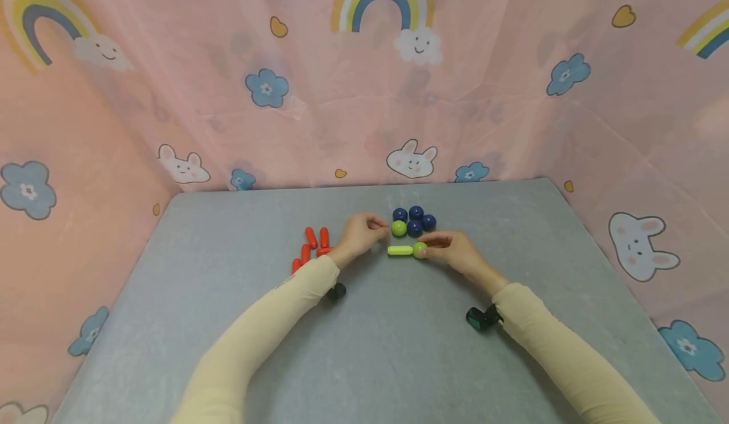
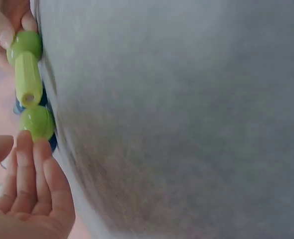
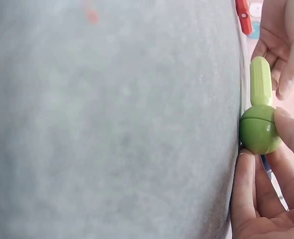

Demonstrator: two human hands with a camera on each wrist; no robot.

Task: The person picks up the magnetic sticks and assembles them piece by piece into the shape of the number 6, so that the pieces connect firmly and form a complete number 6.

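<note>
My right hand (image 1: 455,256) pinches a green ball (image 1: 419,250) between thumb and fingers. A ribbed yellow-green stick (image 1: 400,250) extends leftward from that ball, end against it, low over the grey table; in the right wrist view the stick (image 3: 260,82) points away from the thumb. My left hand (image 1: 361,234) is beside a second green ball (image 1: 398,228), fingers mostly straight and thumb apart. In the left wrist view its fingertips overlap the lower edge of this ball (image 2: 36,119); whether they touch it I cannot tell. Nothing shows in the left hand's grasp.
Several dark blue balls (image 1: 415,228) cluster behind the right hand, next to the second green ball. Several red sticks (image 1: 305,253) lie left of the left hand, partly hidden by the forearm. The grey table (image 1: 364,348) meets a pink patterned cloth (image 1: 342,114) at the back.
</note>
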